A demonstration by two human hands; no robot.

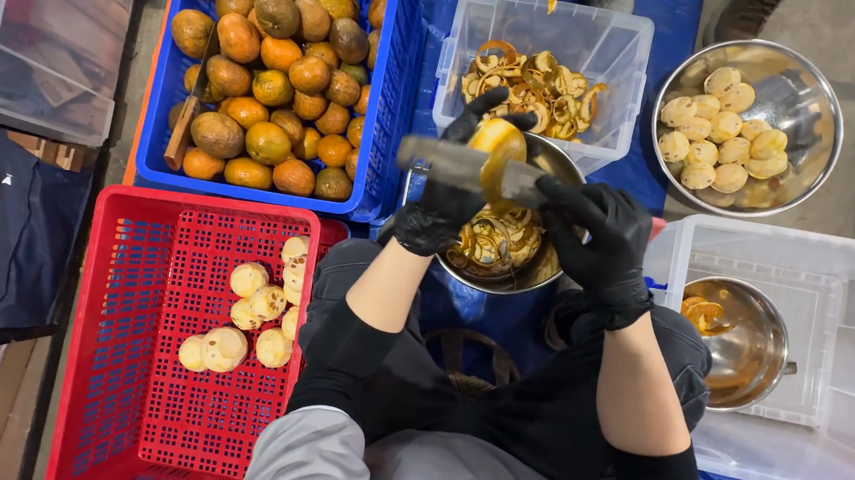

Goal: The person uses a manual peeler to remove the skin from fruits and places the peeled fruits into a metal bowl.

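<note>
My left hand point(451, 187), in a black glove, holds a partly peeled orange point(500, 140) over a steel bowl point(546, 268) full of curled orange peel. My right hand point(598, 237), also gloved in black, grips the handle of a broad blurred knife point(458, 164) whose blade lies across the fruit. A strip of peel hangs from the orange toward the bowl. The bowl sits between my knees.
A blue crate point(387, 97) of unpeeled oranges with a wooden-handled knife point(183, 123) stands upper left. A red crate point(140, 330) holds several peeled fruits. A clear bin point(622, 43) holds peels. A steel bowl point(819, 87) of peeled fruit sits upper right; a clear tub point(845, 299) holds a small pot point(751, 343).
</note>
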